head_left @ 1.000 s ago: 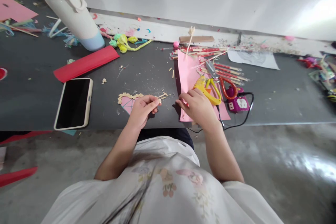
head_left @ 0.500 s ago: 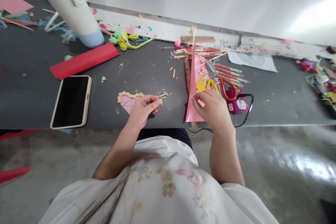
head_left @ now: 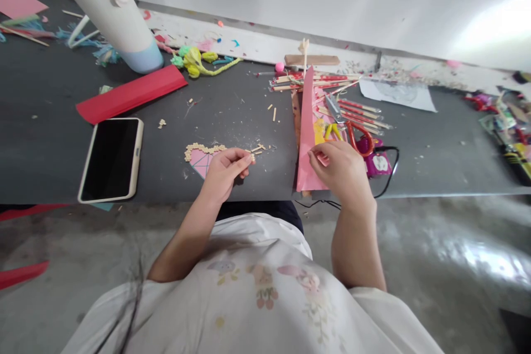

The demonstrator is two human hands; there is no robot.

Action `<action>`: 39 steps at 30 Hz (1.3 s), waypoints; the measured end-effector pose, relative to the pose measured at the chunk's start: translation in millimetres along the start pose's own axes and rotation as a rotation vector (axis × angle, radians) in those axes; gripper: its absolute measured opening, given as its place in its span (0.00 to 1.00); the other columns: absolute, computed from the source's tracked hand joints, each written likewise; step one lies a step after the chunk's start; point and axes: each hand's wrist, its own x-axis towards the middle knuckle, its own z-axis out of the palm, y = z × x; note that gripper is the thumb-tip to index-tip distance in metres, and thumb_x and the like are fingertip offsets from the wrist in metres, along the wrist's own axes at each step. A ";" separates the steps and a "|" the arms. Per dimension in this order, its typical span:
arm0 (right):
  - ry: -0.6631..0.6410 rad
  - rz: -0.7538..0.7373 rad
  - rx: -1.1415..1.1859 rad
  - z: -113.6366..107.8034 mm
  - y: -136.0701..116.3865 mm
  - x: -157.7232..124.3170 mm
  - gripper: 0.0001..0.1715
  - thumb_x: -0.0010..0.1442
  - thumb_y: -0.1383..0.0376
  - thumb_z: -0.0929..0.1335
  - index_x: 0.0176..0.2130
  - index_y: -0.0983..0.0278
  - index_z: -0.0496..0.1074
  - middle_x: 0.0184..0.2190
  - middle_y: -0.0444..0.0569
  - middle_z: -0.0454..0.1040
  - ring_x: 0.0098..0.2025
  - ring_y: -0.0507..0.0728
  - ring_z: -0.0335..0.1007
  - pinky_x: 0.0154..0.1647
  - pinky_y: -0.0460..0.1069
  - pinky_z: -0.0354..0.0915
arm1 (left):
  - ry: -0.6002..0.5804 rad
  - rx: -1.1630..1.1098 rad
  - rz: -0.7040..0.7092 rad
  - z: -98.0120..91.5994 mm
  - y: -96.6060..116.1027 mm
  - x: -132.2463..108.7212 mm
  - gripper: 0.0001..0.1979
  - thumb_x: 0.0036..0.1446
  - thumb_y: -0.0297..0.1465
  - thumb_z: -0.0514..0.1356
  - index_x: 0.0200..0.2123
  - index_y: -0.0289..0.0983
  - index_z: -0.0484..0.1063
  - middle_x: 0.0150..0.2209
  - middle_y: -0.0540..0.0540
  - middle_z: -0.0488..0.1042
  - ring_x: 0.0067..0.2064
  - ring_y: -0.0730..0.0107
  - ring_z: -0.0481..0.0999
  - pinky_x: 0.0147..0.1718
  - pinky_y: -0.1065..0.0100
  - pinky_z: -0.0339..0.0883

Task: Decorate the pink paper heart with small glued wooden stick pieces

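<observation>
My left hand [head_left: 226,168] is pinched on a small wooden stick piece, resting by a pink paper heart [head_left: 199,158] edged with tiny wooden bits. My right hand [head_left: 338,168] grips the left edge of a pink paper sheet [head_left: 306,127] and holds it lifted up on edge. Beneath and beside the sheet lie a yellow glue gun [head_left: 321,133] and red-handled scissors [head_left: 357,135]. Both hands are near the front edge of the dark table [head_left: 232,105].
A phone [head_left: 110,157] lies at the left, a folded red paper [head_left: 130,94] and a large white bottle [head_left: 120,16] behind it. Red-and-wood sticks [head_left: 352,110] are scattered at the back right, beside a purple power socket [head_left: 377,163] with a black cord.
My right hand took the pink sheet's left edge and raised it from flat to standing on edge, uncovering the table beneath. The left hand stayed put.
</observation>
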 end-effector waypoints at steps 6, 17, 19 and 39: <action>-0.071 -0.023 -0.022 1.1 -10.1 7.9 0.10 0.63 0.67 0.65 0.32 0.65 0.74 0.30 0.53 0.76 0.36 0.60 0.68 0.39 0.52 0.64 | 0.024 -0.069 0.044 0.0 0.3 -1.0 0.13 0.42 0.36 0.73 0.25 0.35 0.76 0.23 0.50 0.76 0.20 0.83 0.67 0.19 0.79 0.61; -0.204 -0.105 -0.008 17.6 -28.3 22.1 0.11 0.64 0.69 0.64 0.36 0.67 0.75 0.34 0.55 0.76 0.41 0.62 0.66 0.42 0.53 0.63 | 0.056 -0.107 0.074 -0.7 1.7 -0.4 0.13 0.41 0.36 0.73 0.25 0.35 0.77 0.23 0.50 0.76 0.20 0.83 0.67 0.19 0.78 0.61; -0.230 -0.121 -0.024 20.8 -31.2 24.1 0.12 0.65 0.68 0.63 0.36 0.67 0.75 0.33 0.55 0.75 0.40 0.62 0.65 0.43 0.53 0.62 | 0.059 -0.094 0.072 -0.5 1.8 -0.8 0.13 0.41 0.36 0.73 0.25 0.35 0.76 0.23 0.50 0.76 0.20 0.83 0.67 0.19 0.78 0.61; -0.357 -0.117 -0.003 8.5 -42.2 11.7 0.11 0.67 0.67 0.62 0.41 0.67 0.72 0.39 0.55 0.74 0.44 0.62 0.64 0.43 0.53 0.59 | 0.011 0.021 0.108 29.1 21.3 8.2 0.10 0.44 0.34 0.71 0.26 0.35 0.76 0.25 0.48 0.76 0.21 0.82 0.67 0.20 0.77 0.59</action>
